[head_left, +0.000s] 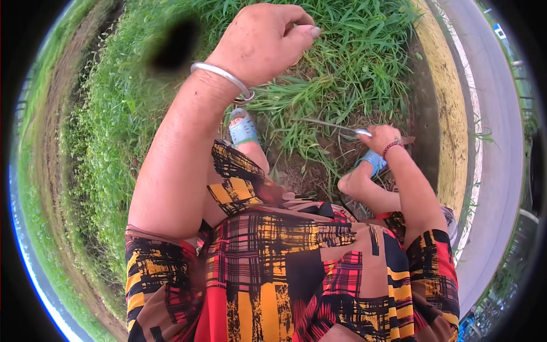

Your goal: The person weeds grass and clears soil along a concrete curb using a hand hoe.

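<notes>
Grips a slender metal-bladed tool (pixel 327 123) in the closed right hand (pixel 383 138), low over the grass (pixel 353 62) and bare soil (pixel 302 170), beside the right foot (pixel 362 178). Points the blade away from the right hand, toward the left foot (pixel 245 134), with its tip close to the grass. Lies well apart from the left hand (pixel 268 43). Shows a small blue-and-white panel (pixel 499 31) beyond the road (pixel 501 114), too small to read. Holds the left hand raised over the grass, nearer the camera, with fingers curled in and thumb extended; cannot tell whether anything is inside. Wears a silver bangle (pixel 219 73) on the left wrist and a dark red bracelet (pixel 391 148) on the right.
</notes>
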The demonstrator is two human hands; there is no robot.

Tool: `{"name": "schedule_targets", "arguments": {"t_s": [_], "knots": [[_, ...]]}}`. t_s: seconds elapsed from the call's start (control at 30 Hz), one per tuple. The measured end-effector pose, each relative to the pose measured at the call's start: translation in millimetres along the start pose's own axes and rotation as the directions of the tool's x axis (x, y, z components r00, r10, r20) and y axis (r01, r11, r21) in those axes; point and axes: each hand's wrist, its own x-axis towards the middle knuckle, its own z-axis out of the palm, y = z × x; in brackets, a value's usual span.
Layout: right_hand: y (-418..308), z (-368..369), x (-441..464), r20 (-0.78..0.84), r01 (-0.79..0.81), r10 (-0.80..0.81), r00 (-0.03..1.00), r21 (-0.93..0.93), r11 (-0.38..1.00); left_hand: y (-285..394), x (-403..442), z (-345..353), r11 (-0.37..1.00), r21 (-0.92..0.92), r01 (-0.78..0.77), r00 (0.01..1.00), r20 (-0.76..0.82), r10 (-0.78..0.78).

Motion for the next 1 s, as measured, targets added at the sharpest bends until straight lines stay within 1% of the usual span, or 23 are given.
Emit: {"name": "schedule_targets", "arguments": {"t_s": [0.03, 0.13, 0.2, 0.23, 0.27, 0.3, 0.33, 0.37, 0.43, 0.47, 0.5, 0.53, 0.57, 0.63, 0.67, 0.73, 0.77, 0.83, 0.87, 0.9, 0.93, 0.97, 1.0], "knots": [[12.8, -6.7, -2.1, -0.009, -0.048, 0.048, 0.999, -0.042, 0.998, -5.1, -0.4, 6.2, 1.0, 0.026, 0.007, 1.0, -0.019, -0.007], [41.2, -30.8, -19.6, -0.062, -0.009, 0.007, 0.998, -0.03, 1.0, -6.7, 2.7, 9.1, 0.999, 0.054, -0.011, 0.999, -0.044, 0.013], [45.7, -39.3, -28.3, -0.14, -0.028, 0.042, 0.989, 0.104, 0.994, -3.0, 5.1, 9.7, 0.998, 0.053, -0.027, 0.999, -0.044, 0.029], [43.1, -37.5, -30.4, -0.139, -0.033, 0.048, 0.989, 0.105, 0.994, 1.1, 7.6, 8.8, 0.998, 0.047, -0.035, 0.999, -0.04, 0.037], [35.1, -35.5, -29.8, -0.168, 0.014, 0.042, 0.985, 0.321, 0.947, 4.0, 9.7, 7.8, 0.998, 0.042, -0.043, 0.998, -0.037, 0.044], [25.7, -32.7, -27.1, -0.202, 0.072, 0.04, 0.979, 0.519, 0.852, 4.2, 10.1, 9.9, 0.998, 0.045, -0.047, 0.998, -0.039, 0.049], [12.9, -20.7, -22.7, -0.358, 0.211, 0.026, 0.933, 0.603, 0.769, 2.2, 9.4, 14.1, 0.995, 0.062, -0.082, 0.995, -0.045, 0.085], [-0.3, -11.9, -17.4, -0.382, 0.224, 0.03, 0.924, 0.602, 0.767, -0.5, 8.8, 18.5, 0.99, 0.079, -0.117, 0.992, -0.048, 0.121], [-27.3, 1.9, -24.8, -0.267, 0.165, 0.044, 0.963, 0.707, 0.687, -3.9, 12.3, 21.6, 0.98, 0.132, -0.148, 0.987, -0.035, 0.154], [-35.0, 36.8, -14.4, -0.326, 0.173, 0.067, 0.943, 0.655, 0.735, 0.0, 11.2, 23.1, 0.982, 0.129, -0.141, 0.988, -0.039, 0.147], [-48.1, 44.1, -27.8, -0.215, 0.046, 0.117, 0.97, 0.632, 0.774, 3.3, 9.9, 23.8, 0.983, 0.128, -0.131, 0.989, -0.046, 0.138], [-52.2, 74.0, -27.8, -0.166, -0.023, 0.14, 0.976, 0.563, 0.826, 5.9, 8.6, 24.9, 0.982, 0.131, -0.134, 0.989, -0.048, 0.141], [-54.7, 95.7, -35.9, -0.091, -0.118, 0.2, 0.976, 0.549, 0.827, 9.1, 7.2, 26.7, 0.988, 0.101, -0.116, 0.992, -0.032, 0.12], [-29.7, 165.6, -12.8, -0.052, -0.045, 0.068, 0.996, 0.355, 0.934, 13.6, 6.8, 29.7, 0.991, 0.078, -0.105, 0.994, -0.017, 0.106], [-27.7, 151.8, -15.4, -0.056, -0.044, 0.069, 0.996, 0.359, 0.932, 14.3, 6.1, 32.1, 0.984, 0.104, -0.145, 0.989, -0.017, 0.147], [-18.9, 99.3, -28.0, -0.002, -0.07, 0.105, 0.994, 0.735, 0.674, 18.9, 4.2, 34.0, 0.975, 0.121, -0.188, 0.982, 0.004, 0.189], [-16.7, 85.1, -31.6, -0.007, -0.067, 0.107, 0.994, 0.736, 0.674, 22.7, 4.4, 34.3, 0.974, 0.124, -0.192, 0.981, 0.002, 0.193], [-15.1, 59.2, -39.9, 0.06, -0.107, 0.158, 0.986, 0.946, 0.307, 30.9, 6.1, 34.5, 0.986, -0.022, -0.167, 0.986, -0.006, 0.167], [-18.5, 46.4, -45.8, 0.029, -0.028, 0.118, 0.993, 1.0, -0.009, 35.9, 8.5, 33.6, 0.985, -0.018, -0.169, 0.986, -0.01, 0.169], [-21.5, 38.8, -45.4, 0.024, -0.024, 0.115, 0.993, 1.0, -0.008, 42.1, 11.2, 33.1, 0.978, -0.123, -0.17, 0.985, -0.018, 0.169], [-23.7, 30.4, -41.5, -0.161, 0.174, 0.106, 0.981, 0.977, -0.123, 48.1, 13.2, 33.9, 0.959, -0.226, -0.171, 0.985, -0.027, 0.169], [-26.2, 20.7, -39.5, -0.341, 0.36, 0.119, 0.933, 0.903, -0.233, 54.0, 14.5, 37.1, 0.959, -0.223, -0.174, 0.985, -0.033, 0.171], [-30.4, 2.8, -45.1, -0.309, 0.336, 0.143, 0.94, 0.909, -0.246, 61.0, 16.3, 41.9, 0.945, -0.228, -0.236, 0.971, -0.083, 0.223]]}}
